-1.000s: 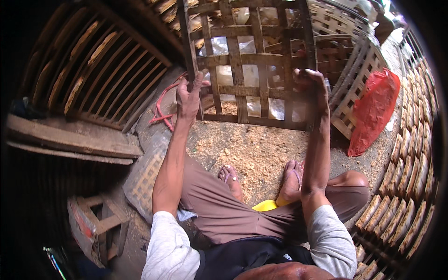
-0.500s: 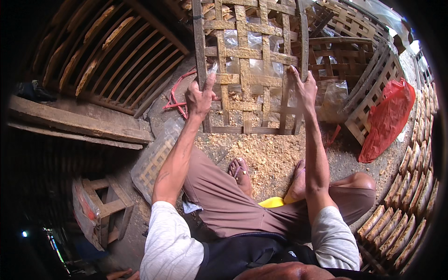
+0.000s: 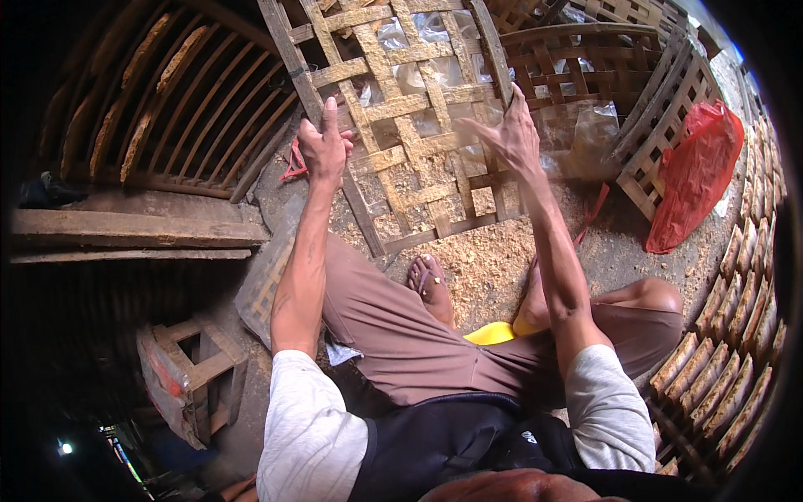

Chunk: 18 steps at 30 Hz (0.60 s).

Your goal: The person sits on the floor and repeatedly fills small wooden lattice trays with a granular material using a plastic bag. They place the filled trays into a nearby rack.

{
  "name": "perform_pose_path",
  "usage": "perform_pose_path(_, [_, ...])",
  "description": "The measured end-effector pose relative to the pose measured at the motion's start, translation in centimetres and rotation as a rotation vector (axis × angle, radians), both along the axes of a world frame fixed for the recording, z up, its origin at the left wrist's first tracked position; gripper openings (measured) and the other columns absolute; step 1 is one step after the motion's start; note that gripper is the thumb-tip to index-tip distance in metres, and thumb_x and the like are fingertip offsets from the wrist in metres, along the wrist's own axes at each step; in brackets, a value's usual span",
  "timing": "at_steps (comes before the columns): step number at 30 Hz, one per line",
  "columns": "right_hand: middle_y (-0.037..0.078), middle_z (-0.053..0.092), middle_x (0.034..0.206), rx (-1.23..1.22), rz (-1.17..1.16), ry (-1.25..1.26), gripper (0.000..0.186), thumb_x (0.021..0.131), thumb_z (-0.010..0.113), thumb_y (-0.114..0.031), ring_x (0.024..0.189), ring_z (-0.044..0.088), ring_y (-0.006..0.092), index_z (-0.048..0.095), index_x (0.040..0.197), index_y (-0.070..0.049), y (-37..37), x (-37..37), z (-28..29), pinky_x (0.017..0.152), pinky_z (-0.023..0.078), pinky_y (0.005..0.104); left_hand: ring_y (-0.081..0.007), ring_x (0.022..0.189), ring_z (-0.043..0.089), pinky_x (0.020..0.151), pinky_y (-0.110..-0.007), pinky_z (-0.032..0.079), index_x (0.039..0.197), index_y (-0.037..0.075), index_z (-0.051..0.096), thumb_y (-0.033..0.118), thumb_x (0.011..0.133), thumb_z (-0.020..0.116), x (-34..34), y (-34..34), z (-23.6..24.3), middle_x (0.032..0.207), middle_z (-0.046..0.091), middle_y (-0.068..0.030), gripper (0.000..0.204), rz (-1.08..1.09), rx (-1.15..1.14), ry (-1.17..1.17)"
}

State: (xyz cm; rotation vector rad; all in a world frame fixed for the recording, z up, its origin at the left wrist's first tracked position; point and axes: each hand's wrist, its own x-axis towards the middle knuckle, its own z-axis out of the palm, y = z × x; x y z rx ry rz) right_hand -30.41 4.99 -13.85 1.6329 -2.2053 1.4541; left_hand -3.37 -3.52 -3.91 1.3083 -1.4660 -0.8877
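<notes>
A woven bamboo rack (image 3: 400, 156), a lattice of flat strips in a wooden frame, stands tilted in front of me. Pale crumbs cling to its strips. My left hand (image 3: 324, 149) is closed around the left side bar, thumb pointing up. On the opposite bar is my right hand (image 3: 517, 142), its thumb stretched inward over the lattice and its other fingers along the outer side, partly hidden. The rack's lower end hangs near the crumb-strewn floor (image 3: 481, 276), just beyond my feet.
At left is a dark slatted rack (image 3: 226, 113) above a wooden beam (image 3: 125, 233); a small wooden stool (image 3: 201, 368) stands below. More woven racks (image 3: 577, 67), clear plastic and a red plastic bag (image 3: 698, 176) are at right. Rows of pale-edged pieces (image 3: 711, 389) line the right edge.
The bamboo rack has turned from upright to slanted, its top swinging left. Both hands have moved left with it, and my right thumb now spreads inward over the lattice.
</notes>
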Motion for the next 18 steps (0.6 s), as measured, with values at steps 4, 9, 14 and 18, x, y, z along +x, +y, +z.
perform_pose_path(4, [0.031, 0.05, 0.125, 0.154, -0.021, -0.169, 0.107, 0.077, 0.064, -0.072, 0.113, 0.054, 0.0417, 0.025, 0.145, 0.001, 0.1, 1.1, 0.4, 0.085, 0.05, 0.0539, -0.0112, 0.045, 0.056, 0.035, -0.022, 0.041, 0.094, 0.0, 0.046, 0.05, 0.092, 0.062, 0.2, 0.6, 0.3, 0.063, 0.058, -0.0102, 0.052, -0.02, 0.032, 0.02])
perform_pose_path(9, [0.021, 0.017, 0.155, -0.048, -0.022, 0.074, 0.085, 0.091, 0.052, -0.062, 0.146, 0.009, 0.034, 0.022, 0.153, -0.012, -0.9, 1.3, -0.4, 0.114, 0.007, 0.0581, -0.012, 0.048, 0.057, 0.035, -0.023, 0.042, 0.092, 0.002, 0.04, 0.046, 0.092, 0.064, -0.4, 0.5, 0.4, 0.063, 0.056, -0.0096, 0.051, -0.009, 0.05, 0.097])
perform_pose_path(14, [0.015, -0.015, 0.159, 0.035, 0.118, 0.208, 0.077, 0.099, 0.038, -0.055, 0.147, -0.016, 0.0295, 0.006, 0.155, -0.012, -1.3, 7.8, -0.9, 0.114, -0.018, 0.0502, -0.0117, 0.051, 0.056, 0.035, -0.022, 0.04, 0.092, 0.001, 0.039, 0.045, 0.092, 0.065, -1.4, 0.9, 0.6, 0.068, 0.056, -0.0114, 0.051, 0.02, 0.059, 0.185])
perform_pose_path(18, [0.021, -0.006, 0.159, 0.015, 0.511, 0.259, 0.085, 0.097, 0.034, -0.062, 0.148, -0.002, 0.0334, 0.008, 0.154, -0.005, 1.8, 14.6, 0.2, 0.117, -0.005, 0.0556, -0.0109, 0.047, 0.053, 0.035, -0.022, 0.04, 0.094, -0.001, 0.039, 0.043, 0.092, 0.065, -0.6, 0.4, 0.2, 0.065, 0.056, -0.0109, 0.051, 0.121, 0.038, 0.21])
